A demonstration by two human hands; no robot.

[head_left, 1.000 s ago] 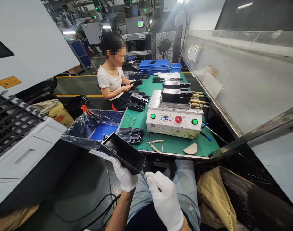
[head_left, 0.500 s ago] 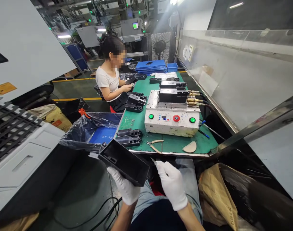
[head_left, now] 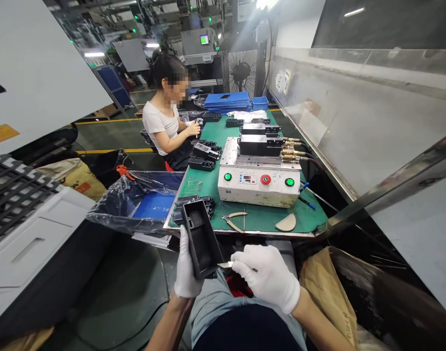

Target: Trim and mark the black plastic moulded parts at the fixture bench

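Gloved fingers of the right hand pinch a small metal blade, its tip at the lower corner of an open black plastic housing; contact cannot be told. The left hand grips the housing's side, thumb showing, tilting it above the lap before a green-topped workbench. The housing looks light, stiff and smooth, best held by its outer walls.

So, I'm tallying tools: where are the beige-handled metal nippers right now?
In the head view, the nippers lie on the green tabletop, just right of the black open plastic box in the white-gloved left hand, left of the semicircular beige pad.
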